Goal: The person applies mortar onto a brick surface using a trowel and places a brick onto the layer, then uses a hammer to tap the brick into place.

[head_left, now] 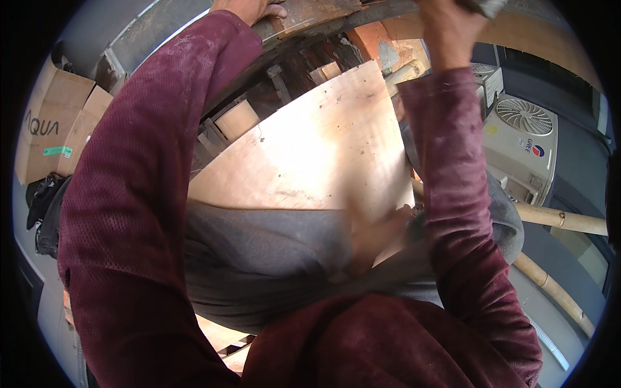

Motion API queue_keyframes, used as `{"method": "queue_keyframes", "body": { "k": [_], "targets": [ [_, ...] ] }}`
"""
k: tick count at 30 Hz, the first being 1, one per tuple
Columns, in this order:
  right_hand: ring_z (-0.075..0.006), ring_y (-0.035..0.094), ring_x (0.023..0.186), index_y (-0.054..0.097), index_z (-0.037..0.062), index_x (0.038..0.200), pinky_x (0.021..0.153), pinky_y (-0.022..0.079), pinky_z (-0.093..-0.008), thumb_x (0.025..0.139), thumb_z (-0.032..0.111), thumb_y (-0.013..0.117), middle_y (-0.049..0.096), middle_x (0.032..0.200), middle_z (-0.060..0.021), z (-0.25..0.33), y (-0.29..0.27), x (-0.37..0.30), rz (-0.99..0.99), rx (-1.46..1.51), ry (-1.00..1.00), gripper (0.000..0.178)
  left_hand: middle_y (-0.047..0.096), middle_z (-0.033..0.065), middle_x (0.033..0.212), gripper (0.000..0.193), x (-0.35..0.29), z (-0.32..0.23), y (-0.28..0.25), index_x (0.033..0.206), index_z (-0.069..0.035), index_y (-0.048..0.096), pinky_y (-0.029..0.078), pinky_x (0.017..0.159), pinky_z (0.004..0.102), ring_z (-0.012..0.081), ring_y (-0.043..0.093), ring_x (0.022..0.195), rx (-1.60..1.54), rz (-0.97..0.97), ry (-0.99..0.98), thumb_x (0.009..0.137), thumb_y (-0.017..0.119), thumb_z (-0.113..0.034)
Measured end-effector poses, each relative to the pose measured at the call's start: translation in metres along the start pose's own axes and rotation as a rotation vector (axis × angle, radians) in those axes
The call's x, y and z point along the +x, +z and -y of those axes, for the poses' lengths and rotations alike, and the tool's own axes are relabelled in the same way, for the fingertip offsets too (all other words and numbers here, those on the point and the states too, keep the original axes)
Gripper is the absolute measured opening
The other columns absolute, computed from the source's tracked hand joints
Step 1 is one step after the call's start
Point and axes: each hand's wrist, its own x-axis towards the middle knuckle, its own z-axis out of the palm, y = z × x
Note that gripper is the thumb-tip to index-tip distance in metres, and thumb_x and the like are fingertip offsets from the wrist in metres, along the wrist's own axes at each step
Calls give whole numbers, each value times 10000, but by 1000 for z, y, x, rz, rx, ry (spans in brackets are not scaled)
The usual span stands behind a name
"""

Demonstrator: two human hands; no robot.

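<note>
At the top edge my left hand (249,9) rests beside a thin brown wooden board (317,13); most of its fingers are cut off by the frame. My right hand (453,29), raised at the top right, is closed round a grey object (486,6) that shows only in part, so its kind is unclear. Below my arms lies a pale plywood sheet (297,149) with a curved far edge. Over its lower right there is a brownish motion blur that I cannot make out. My grey-clad legs (272,246) are bent at the sheet's near edge.
A cardboard box (55,123) stands at the left, with dark cloth (48,213) below it. White air-conditioner outdoor units (521,142) stand at the right. Bamboo poles (559,218) run past my right side. Beyond the plywood are wood blocks (237,119) and an orange surface (372,42).
</note>
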Motion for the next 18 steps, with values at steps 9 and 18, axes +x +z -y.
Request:
{"method": "queue_keyframes", "body": {
  "k": [9,18],
  "targets": [
    [-196,699,616,642,-11,966,524,571,-276,929,172,662,691,836,-126,2,-2,4,-39,-40,3,188,714,-34,973,397,6,-14,-8,1006,-292,762,385,912,447,199,591,1017,147,132,-64,771,659,-596],
    [-214,717,671,659,-16,955,573,601,-288,948,166,611,712,884,-150,4,6,0,45,28,20,189,717,-42,986,420,-13,20,31,945,-239,757,372,877,447,208,589,1004,85,210,-132,786,637,-609]
  ]
}}
